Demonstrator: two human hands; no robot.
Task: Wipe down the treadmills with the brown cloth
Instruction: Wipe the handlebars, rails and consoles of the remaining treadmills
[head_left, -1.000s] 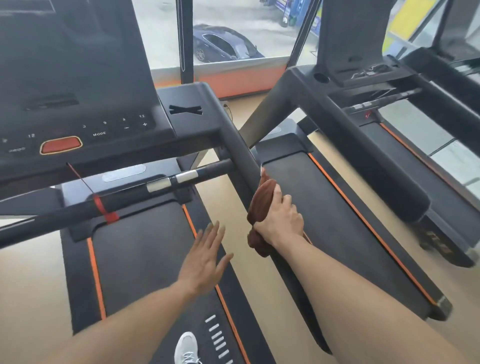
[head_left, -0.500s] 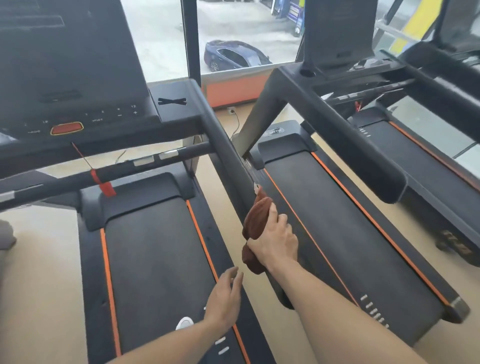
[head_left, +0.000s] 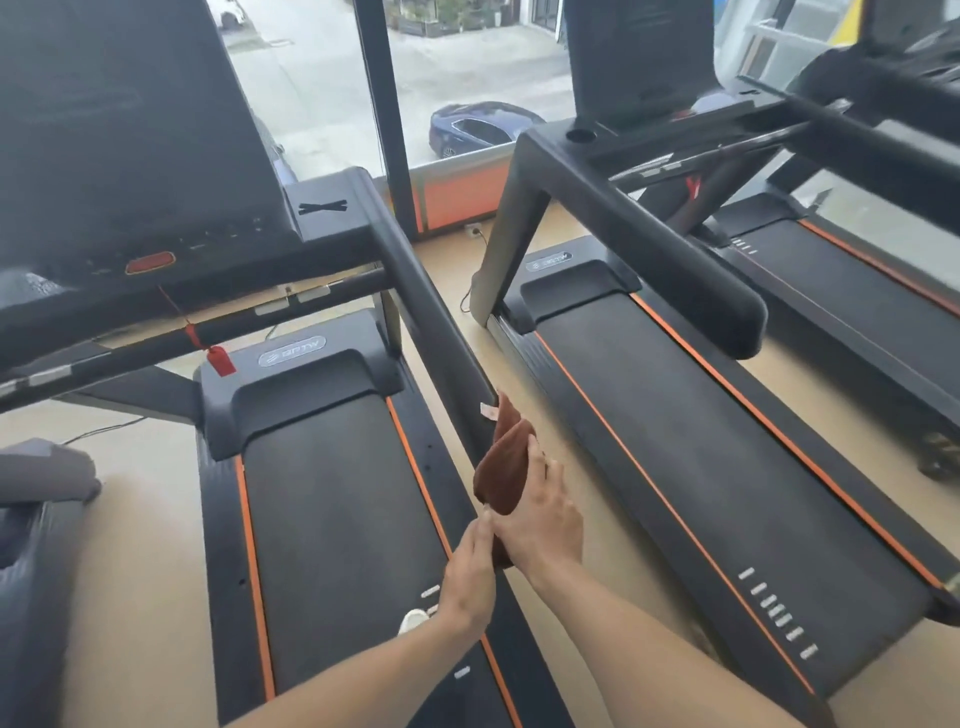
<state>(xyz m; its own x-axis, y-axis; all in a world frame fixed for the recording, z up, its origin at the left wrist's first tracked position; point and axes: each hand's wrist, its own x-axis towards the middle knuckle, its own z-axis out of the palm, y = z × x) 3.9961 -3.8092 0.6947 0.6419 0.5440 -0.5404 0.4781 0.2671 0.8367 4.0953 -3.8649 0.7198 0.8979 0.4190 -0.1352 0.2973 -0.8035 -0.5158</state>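
The brown cloth (head_left: 506, 467) is wrapped over the lower end of the right handrail (head_left: 426, 322) of the left treadmill (head_left: 337, 519). My right hand (head_left: 540, 519) grips the cloth from the right side. My left hand (head_left: 470, 577) reaches up from below, its fingers held together and pressed against the cloth's lower end, beside my right hand. Its thumb is hidden, so I cannot tell whether it holds the cloth. A second treadmill (head_left: 675, 441) stands just to the right, and a third treadmill (head_left: 857, 291) lies beyond it.
The left treadmill's dark console (head_left: 130, 156) fills the upper left, with a red safety clip (head_left: 221, 360) hanging from its crossbar. My white shoe (head_left: 413, 621) rests on the belt. A narrow strip of tan floor separates the machines. A window pillar (head_left: 382, 104) stands ahead.
My left hand has risen from over the belt to meet the cloth and my right hand. The view has pulled back and tilted up; the right hand keeps the cloth on the handrail.
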